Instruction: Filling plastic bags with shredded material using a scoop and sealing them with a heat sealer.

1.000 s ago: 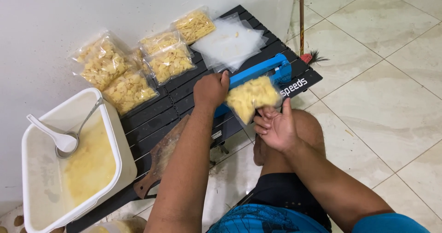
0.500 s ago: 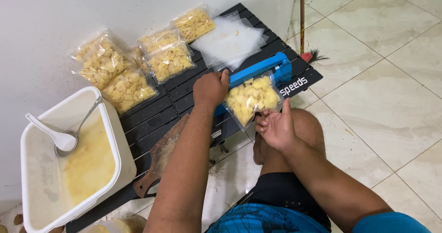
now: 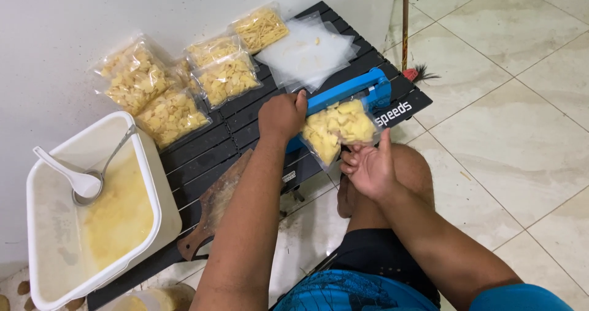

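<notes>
A blue heat sealer (image 3: 350,91) lies on a low black slatted table (image 3: 208,145). My left hand (image 3: 281,116) is closed over the near end of its lever arm. My right hand (image 3: 368,167) supports from below a clear plastic bag of pale yellow chips (image 3: 337,130), whose open edge lies under the sealer's arm. The bag hangs partly past the table's front edge, above my knee.
Several sealed chip bags (image 3: 184,84) lie at the back left of the table, beside a stack of empty clear bags (image 3: 307,50). A white tub (image 3: 92,206) with chips, a scoop and a strainer stands at left. A wooden board (image 3: 211,209) and a broom (image 3: 408,34) are nearby.
The chip bag has shifted slightly under the sealer arm. My right hand has moved a little lower under the bag. My left hand stays on the lever.
</notes>
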